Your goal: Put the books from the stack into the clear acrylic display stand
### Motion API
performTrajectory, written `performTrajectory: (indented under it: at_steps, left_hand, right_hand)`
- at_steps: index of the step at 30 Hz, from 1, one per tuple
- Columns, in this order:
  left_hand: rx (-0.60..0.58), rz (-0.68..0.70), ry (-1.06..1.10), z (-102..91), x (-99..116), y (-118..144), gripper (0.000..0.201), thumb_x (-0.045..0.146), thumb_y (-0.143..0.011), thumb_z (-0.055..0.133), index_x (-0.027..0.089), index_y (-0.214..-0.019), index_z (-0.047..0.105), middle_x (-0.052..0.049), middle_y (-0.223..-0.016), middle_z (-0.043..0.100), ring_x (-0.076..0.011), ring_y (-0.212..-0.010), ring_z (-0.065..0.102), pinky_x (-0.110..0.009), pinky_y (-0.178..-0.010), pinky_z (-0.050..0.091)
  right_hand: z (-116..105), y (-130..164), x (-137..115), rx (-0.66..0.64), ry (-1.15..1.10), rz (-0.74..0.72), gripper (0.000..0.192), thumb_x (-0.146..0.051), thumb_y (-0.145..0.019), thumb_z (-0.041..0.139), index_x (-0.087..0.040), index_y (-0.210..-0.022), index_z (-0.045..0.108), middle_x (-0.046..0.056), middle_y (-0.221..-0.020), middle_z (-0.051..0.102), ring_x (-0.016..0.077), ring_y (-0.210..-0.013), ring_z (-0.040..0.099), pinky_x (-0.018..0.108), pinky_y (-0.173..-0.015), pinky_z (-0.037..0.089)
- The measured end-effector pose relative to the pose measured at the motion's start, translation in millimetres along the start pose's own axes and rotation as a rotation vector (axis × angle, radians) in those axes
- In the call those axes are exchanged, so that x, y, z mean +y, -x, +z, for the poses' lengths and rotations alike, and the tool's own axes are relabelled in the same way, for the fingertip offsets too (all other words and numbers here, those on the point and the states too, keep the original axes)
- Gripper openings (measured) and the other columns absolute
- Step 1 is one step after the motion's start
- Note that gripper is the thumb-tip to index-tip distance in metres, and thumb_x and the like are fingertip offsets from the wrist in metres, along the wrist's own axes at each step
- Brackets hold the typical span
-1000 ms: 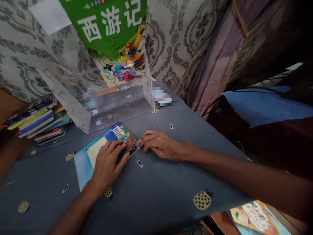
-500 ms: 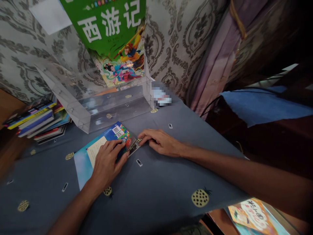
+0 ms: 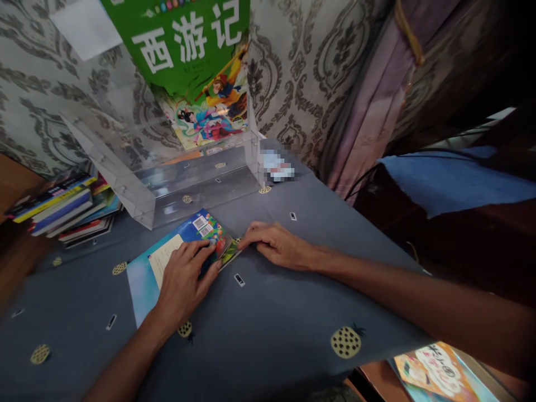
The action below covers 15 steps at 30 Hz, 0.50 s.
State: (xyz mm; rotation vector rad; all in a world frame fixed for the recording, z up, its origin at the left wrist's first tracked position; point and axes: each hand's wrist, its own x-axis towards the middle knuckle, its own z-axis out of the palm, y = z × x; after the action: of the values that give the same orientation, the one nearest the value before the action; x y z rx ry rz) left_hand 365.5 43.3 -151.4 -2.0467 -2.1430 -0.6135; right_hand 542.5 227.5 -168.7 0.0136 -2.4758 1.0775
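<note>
A blue book lies back cover up on the table, its barcode toward the far edge. My left hand rests palm down across the cover, fingers extended and spread, thumb by the near right edge. At the book's right corner, my right hand is curled, with its fingertips pinched at the page edges. A narrow strip of green printed page shows beyond the cover there. The right fingertips partly hide what they pinch.
Behind the book stands a clear acrylic stand holding a green picture book. Stacked books are at the left, and a blurred pale item is right of the stand. Below the table's right edge lies another book.
The strip of page showing at the book's right corner has gone from dark to green. My right fingers have shifted slightly and curled more. My left hand stays in place.
</note>
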Motion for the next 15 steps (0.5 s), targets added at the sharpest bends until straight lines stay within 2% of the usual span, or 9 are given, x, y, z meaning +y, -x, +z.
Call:
performTrajectory:
  at_steps: [7, 11, 15]
  left_hand:
    - [0.013, -0.001, -0.001, -0.2, 0.0, -0.4, 0.027, 0.036, -0.098, 0.051, 0.022, -0.116, 0.065, -0.009, -0.114, 0.068, -0.0267, -0.103, 0.061, -0.045, -0.086, 0.051]
    - [0.005, 0.001, 0.006, -0.5, 0.3, -0.3, 0.027, 0.035, -0.098, 0.051, 0.022, -0.116, 0.065, -0.008, -0.114, 0.067, -0.0266, -0.104, 0.061, -0.045, -0.087, 0.051]
    - [0.000, 0.001, -0.004, -0.5, -0.1, -0.3, 0.026, 0.035, -0.098, 0.051, 0.022, -0.116, 0.065, -0.008, -0.114, 0.067, -0.0267, -0.104, 0.060, -0.045, -0.086, 0.051]
  right_hand:
    - [3.8, 0.4, 2.7, -0.025, 0.112, -0.120, 0.046, 0.004, -0.083, 0.042, -0.019, -0.109, 0.072, 0.008, -0.094, 0.071, 0.0204, -0.091, 0.058, 0.037, -0.084, 0.050]
    - [4.7, 0.5, 1.8, -0.058, 0.200, -0.116, 0.040, 0.001, -0.086, 0.045, -0.019, -0.107, 0.073, 0.008, -0.093, 0.068, 0.0211, -0.091, 0.056, 0.039, -0.085, 0.050]
    - [3.3, -0.1, -2.6, -0.081, 0.211, -0.150, 0.037, 0.000, -0.088, 0.044, -0.015, -0.105, 0.073, 0.011, -0.101, 0.069, 0.0221, -0.096, 0.055, 0.039, -0.087, 0.050]
